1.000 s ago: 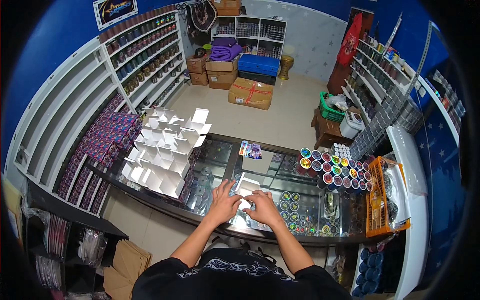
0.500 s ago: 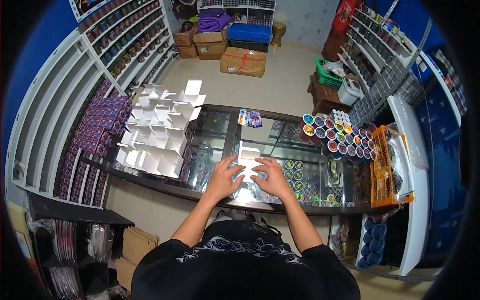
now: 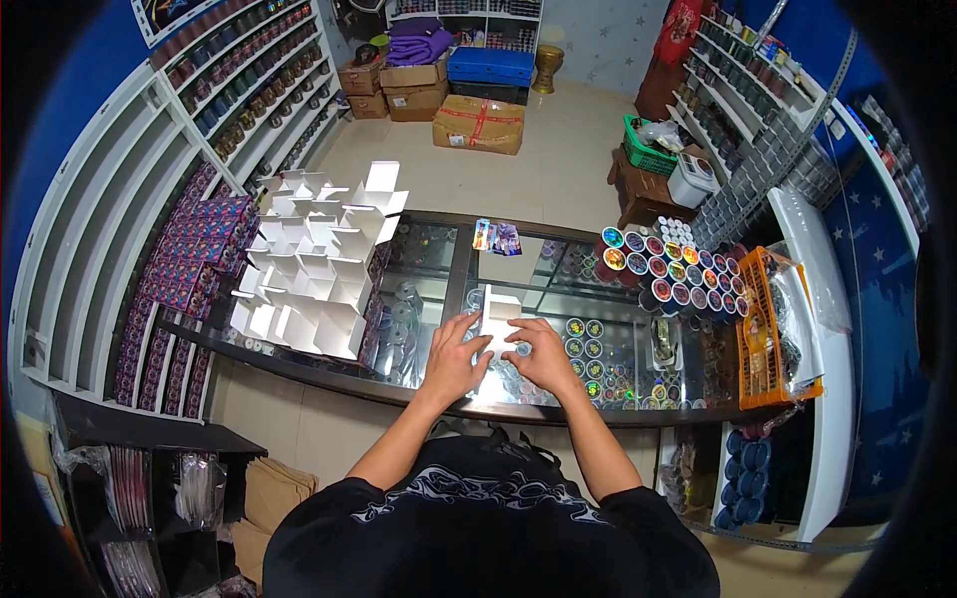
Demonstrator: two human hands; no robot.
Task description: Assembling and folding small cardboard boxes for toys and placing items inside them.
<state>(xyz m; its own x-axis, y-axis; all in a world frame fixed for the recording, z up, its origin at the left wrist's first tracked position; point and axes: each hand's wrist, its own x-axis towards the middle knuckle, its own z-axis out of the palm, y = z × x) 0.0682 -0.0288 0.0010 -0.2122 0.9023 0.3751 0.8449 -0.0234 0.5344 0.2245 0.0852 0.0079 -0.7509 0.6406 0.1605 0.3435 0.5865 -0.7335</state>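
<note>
Over the glass counter, a small white cardboard box with a raised flap sits between my hands. My left hand grips its left side, fingers bent along the edge and thumb pointing inward. On the opposite side my right hand holds the box with curled fingers and thumb. The box's lower part is partly hidden by my fingers. To the left stand rows of similar white boxes with their flaps up. A few colourful cards lie beyond my hands at the counter's far edge.
Stacked round containers with shiny lids stand on the right of the counter, beside an orange basket. Patterned purple boxes are piled at the left. The dark counter edge runs close to my body. Cartons lie on the floor beyond.
Both hands stay on the white box. My fingers have shifted slightly around its near part, and the thumbs have moved a little. The whole scene has shifted slightly with the head.
</note>
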